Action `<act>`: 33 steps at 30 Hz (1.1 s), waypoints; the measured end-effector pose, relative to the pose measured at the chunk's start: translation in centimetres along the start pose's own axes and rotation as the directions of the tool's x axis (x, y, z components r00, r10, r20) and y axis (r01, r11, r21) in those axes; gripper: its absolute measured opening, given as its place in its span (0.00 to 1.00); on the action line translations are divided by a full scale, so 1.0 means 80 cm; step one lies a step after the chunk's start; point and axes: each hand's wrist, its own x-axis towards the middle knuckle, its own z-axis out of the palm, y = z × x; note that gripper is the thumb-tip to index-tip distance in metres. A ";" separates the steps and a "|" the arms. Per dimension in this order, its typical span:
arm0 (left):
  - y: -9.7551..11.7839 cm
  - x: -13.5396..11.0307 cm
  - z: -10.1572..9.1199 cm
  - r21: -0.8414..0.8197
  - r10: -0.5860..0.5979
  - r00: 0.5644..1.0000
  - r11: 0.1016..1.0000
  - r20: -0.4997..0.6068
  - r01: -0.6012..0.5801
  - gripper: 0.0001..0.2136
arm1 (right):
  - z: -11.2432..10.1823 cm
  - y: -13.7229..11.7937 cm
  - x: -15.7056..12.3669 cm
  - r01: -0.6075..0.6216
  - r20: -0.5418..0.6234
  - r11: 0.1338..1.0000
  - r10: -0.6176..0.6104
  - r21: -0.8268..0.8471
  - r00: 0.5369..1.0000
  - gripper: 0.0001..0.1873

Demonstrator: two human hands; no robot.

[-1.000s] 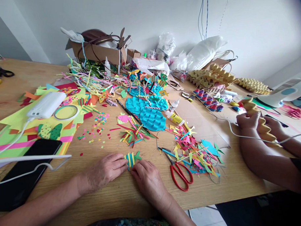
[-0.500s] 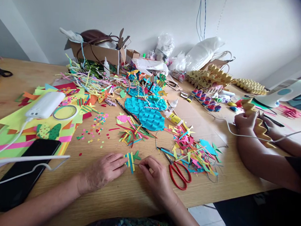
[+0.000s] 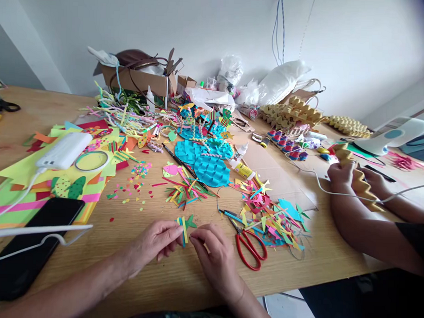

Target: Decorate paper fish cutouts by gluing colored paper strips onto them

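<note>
Between thumb and fingers, my left hand [image 3: 162, 238] pinches a small paper cut-out [image 3: 184, 231] with yellow and blue stripes across it and a green tail-like piece. Part of it is hidden behind those fingers. My right hand [image 3: 215, 254] is close at its right side, thumb and index fingertips pressed together; whatever they hold is too small to make out. To the right of that hand lie red-handled scissors [image 3: 251, 249], beside a heap of coloured paper scraps [image 3: 265, 216]. Thin paper strips [image 3: 186, 191] lie just beyond the cut-out.
Blue scaled paper shapes [image 3: 211, 170], glue bottles [image 3: 244, 169] and paper confetti [image 3: 138, 170] lie farther back. At left are a black phone [image 3: 31, 250], a white power bank [image 3: 64, 150] and coloured sheets [image 3: 10, 168]. On the right, another person's hands [image 3: 341, 175] hold an egg-carton strip [image 3: 362, 185].
My left hand has gone from lying over the cut-out to pinching it up by its left side. My right fingertips have come nearer to it; the thin dark line seen at them no longer shows.
</note>
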 end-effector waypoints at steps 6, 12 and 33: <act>0.009 0.008 0.009 -0.197 -0.092 0.995 0.975 0.039 0.098 0.18 | -0.004 0.000 -0.002 0.255 0.093 0.942 -0.240 -0.216 0.966 0.07; 0.006 0.015 0.008 -0.170 -0.108 0.994 0.979 0.015 0.109 0.20 | -0.007 0.005 -0.005 0.252 0.098 0.938 -0.235 -0.238 0.967 0.09; 0.021 0.043 -0.001 0.077 -0.109 0.994 0.991 0.000 0.109 0.18 | -0.011 0.018 0.003 0.250 0.039 0.925 -0.249 -0.287 0.968 0.06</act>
